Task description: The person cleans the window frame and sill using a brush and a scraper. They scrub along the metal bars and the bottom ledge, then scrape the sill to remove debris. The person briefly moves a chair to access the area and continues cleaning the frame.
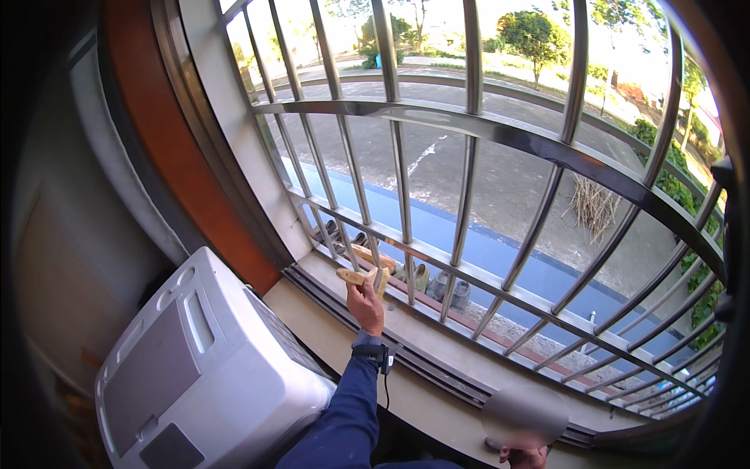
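Note:
My left hand (365, 306) reaches over the window sill, its fingers closed on the handle of a wooden-handled brush (355, 277). The pale bristles (382, 282) are up against the lower part of a metal window bar (404, 193), beneath the low crossbar (428, 251). A blue sleeve and a dark wrist strap with a small device cover that forearm. My right hand (523, 457) is low at the picture's bottom edge, by the sill, with its fingers curled. A blurred oval patch covers the area just above it, so whether it holds anything is hidden.
A white appliance (293, 357) with a grey top panel stands left of my arm. Sliding-window tracks (433, 364) run along the sill (413, 384). Outside are several shoes (436, 284), a wood piece (374, 257) and a bundle of sticks (592, 205).

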Demonstrator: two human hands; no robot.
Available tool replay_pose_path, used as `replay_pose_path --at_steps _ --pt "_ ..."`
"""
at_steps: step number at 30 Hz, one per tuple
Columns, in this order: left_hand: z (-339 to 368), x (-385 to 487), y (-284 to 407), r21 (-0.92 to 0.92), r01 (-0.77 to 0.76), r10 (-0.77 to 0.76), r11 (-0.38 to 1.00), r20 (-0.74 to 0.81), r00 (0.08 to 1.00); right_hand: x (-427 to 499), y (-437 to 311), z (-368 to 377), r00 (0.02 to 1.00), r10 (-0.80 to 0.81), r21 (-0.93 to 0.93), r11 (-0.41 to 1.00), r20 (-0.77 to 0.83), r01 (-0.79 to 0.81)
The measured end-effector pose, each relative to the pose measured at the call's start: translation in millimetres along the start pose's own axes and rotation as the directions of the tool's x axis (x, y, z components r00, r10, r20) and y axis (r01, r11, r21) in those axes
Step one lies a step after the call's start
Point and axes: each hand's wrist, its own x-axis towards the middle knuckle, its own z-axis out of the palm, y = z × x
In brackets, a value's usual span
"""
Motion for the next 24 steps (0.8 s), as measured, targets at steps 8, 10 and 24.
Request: replay_pose_path --at_steps 8,10,24 --pt "-11.1 16.9 -9.0 0.210 0.046 -0.018 0.977 -0.133 0.991 -2.1 45.6 -40.7 0.988 0.136 0.202 0.968 0.072 -0.148" --pt "-16.1 25.4 -25.7 0.303 0.141 -0.074 0.943 -0.221 0.972 -6.8 49.2 -49.7 0.987 0.157 0.226 0.961 0.028 -0.159" --pt "9.2 140.5 -112.3 0.415 -0.030 0.032 0.909 0.002 0.999 -8.7 86.8 -40.3 0.967 0.253 0.285 0.927 0.001 -0.243"
